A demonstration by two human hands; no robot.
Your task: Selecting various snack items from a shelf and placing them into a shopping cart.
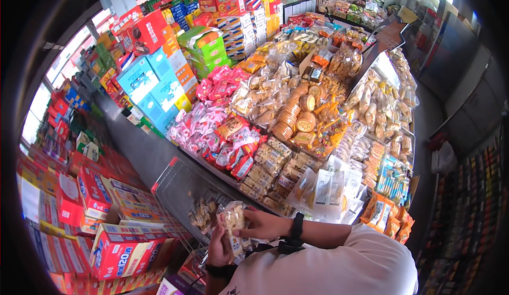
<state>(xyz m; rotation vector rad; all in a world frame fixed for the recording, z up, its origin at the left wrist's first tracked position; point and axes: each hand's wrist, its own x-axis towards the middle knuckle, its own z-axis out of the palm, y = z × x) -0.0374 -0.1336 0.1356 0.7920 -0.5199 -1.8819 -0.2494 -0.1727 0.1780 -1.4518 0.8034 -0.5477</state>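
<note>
Both of my hands are closed on a clear plastic pack of pale, nut-studded snack pieces [232, 225], tilted upright low in the view. My left hand [217, 248] grips its left side and lower end. On its right side lie the fingers and thumb of my right hand [265, 224], whose wrist wears a black band. Just left of the pack, similar snack packs [203, 214] lie inside a wire shopping cart [177, 181]. Stacks of like-looking wrapped snack bars [265, 168] fill the display section beyond my hands.
A long display table holds pink and red bagged sweets [238, 146], round biscuits [291, 116], clear bags [328, 189] and orange packets [384, 215]. Red cartons [124, 252] are piled at the left, close to the cart. Blue boxes [151, 88] stand at the far left table end.
</note>
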